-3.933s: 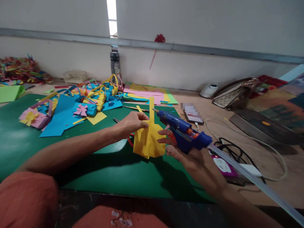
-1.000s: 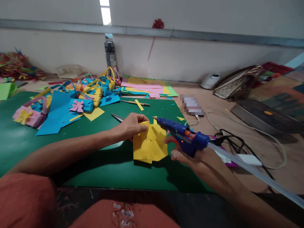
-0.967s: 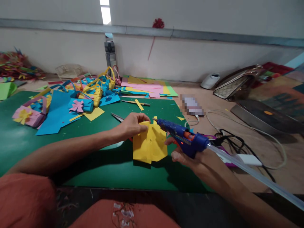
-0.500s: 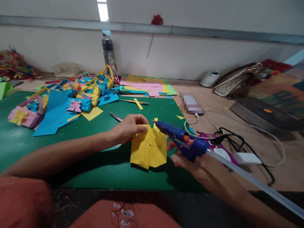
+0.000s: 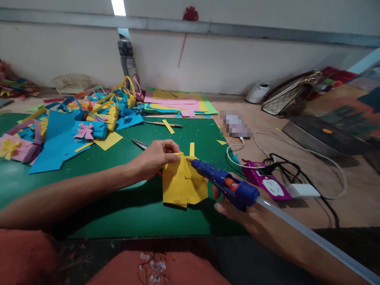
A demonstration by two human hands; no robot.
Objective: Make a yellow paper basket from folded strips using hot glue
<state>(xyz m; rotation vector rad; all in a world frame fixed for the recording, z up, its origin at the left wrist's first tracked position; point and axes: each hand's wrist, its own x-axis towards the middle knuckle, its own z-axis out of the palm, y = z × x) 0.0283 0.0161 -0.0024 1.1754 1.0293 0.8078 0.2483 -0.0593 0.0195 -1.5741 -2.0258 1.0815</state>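
left hand (image 5: 154, 156) pinching yellow paper (image 5: 182, 184), glue gun (image 5: 224, 184) hiding right hand (image 5: 237, 206)

The left hand (image 5: 154, 156) pinches the upper left edge of a folded yellow paper piece (image 5: 182, 182) that rests on the dark green cutting mat (image 5: 118, 206). The right hand (image 5: 237, 204) grips a blue hot glue gun (image 5: 225, 184) with a clear glue stick (image 5: 311, 237) trailing from its back toward the near right; its nozzle touches the paper's top. Far left lies a pile of blue, yellow and pink paper baskets (image 5: 89, 114). To the right, a purple device (image 5: 267, 186) and tangled cables (image 5: 285, 166) sit on the tan floor (image 5: 350, 198).
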